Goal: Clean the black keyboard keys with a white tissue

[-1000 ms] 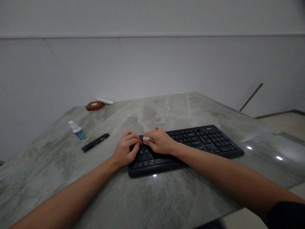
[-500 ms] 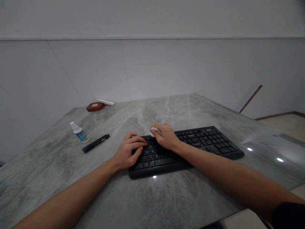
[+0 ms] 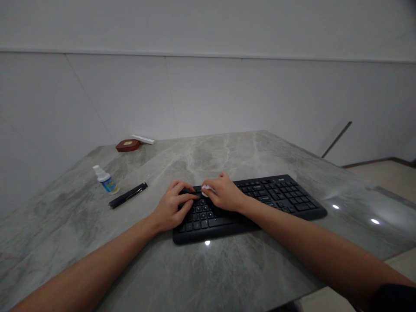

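A black keyboard (image 3: 256, 197) lies at a slant on the grey marbled table. My left hand (image 3: 172, 206) rests over its left end, fingers apart and bent, tips on the upper left keys; nothing shows between them. Pinched between the thumb and fingers of my right hand (image 3: 224, 193) is a crumpled white tissue (image 3: 207, 190), mostly covered by the hand. The tissue is at the keyboard's upper left keys, just right of my left fingertips. My right hand and forearm hide the keyboard's middle.
Left of the keyboard are a black pen-like tool (image 3: 128, 195) with a clear tip and a small white spray bottle (image 3: 106, 181) with a blue label. A reddish-brown case (image 3: 128, 145) and a white strip (image 3: 143, 139) lie at the table's back, near the wall (image 3: 208, 95).
My right hand has moved slightly toward me with the tissue, down onto the upper left keys. My left hand stays at the keyboard's left end. The view has shifted slightly.
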A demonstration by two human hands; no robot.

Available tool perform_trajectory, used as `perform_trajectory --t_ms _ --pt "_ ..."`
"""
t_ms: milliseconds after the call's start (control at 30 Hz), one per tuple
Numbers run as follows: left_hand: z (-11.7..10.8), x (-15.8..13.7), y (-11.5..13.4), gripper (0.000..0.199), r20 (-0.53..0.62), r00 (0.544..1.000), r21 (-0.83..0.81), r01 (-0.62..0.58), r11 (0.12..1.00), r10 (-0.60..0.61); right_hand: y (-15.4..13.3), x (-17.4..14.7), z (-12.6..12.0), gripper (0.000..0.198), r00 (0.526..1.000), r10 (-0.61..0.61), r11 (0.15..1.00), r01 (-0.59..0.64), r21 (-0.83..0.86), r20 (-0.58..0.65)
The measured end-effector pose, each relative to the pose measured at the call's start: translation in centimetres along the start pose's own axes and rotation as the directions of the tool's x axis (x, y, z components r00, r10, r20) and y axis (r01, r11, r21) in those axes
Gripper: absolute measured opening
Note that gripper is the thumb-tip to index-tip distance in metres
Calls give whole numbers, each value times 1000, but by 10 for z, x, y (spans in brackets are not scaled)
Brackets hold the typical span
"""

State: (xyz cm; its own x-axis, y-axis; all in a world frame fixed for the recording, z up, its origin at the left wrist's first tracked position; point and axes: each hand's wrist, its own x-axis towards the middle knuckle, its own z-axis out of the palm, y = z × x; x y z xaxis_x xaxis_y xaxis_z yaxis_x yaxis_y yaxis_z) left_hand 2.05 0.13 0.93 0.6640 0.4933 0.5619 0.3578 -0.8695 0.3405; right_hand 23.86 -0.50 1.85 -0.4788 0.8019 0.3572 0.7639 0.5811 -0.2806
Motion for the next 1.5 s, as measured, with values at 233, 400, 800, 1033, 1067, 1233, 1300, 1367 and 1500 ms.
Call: perform_trajectory --t_ms 233,400,800,1033,1067,1233,1300,1367,1500 --pt "1 -2 -1 32 70 997 84 11 996 -17 -4 0 -2 21 999 -15 1000 15 -11 33" --pt "0 -1 -1 27 -15 1000 63 -12 998 13 -3 0 -1 19 1000 21 999 -20 -39 6" --pt "-3 2 2 24 8 1000 -66 -23 998 24 -1 0 1 16 1000 -13 999 13 -31 3" --pt "-2 2 0 25 51 998 -88 -38 995 43 -2 1 1 19 999 -35 999 35 -27 17" --pt "-2 2 0 25 47 998 -83 -29 996 33 -2 1 1 19 999 -38 999 39 -32 24" --pt "-2 2 1 26 71 997 -71 -21 997 26 -1 2 1 18 998 41 998 -43 -48 -37" --pt "-2 2 1 27 102 995 -72 -16 997 23 -1 2 2 18 1000 7 999 -8 -42 -26" --pt "-2 2 1 28 103 995 -76 6 997 2 -1 1 2 18 1000 -24 999 23 -38 -8" --pt "-2 1 1 29 42 999 -94 36 995 -32 -1 1 2 18 999 35 998 -37 -52 -34"
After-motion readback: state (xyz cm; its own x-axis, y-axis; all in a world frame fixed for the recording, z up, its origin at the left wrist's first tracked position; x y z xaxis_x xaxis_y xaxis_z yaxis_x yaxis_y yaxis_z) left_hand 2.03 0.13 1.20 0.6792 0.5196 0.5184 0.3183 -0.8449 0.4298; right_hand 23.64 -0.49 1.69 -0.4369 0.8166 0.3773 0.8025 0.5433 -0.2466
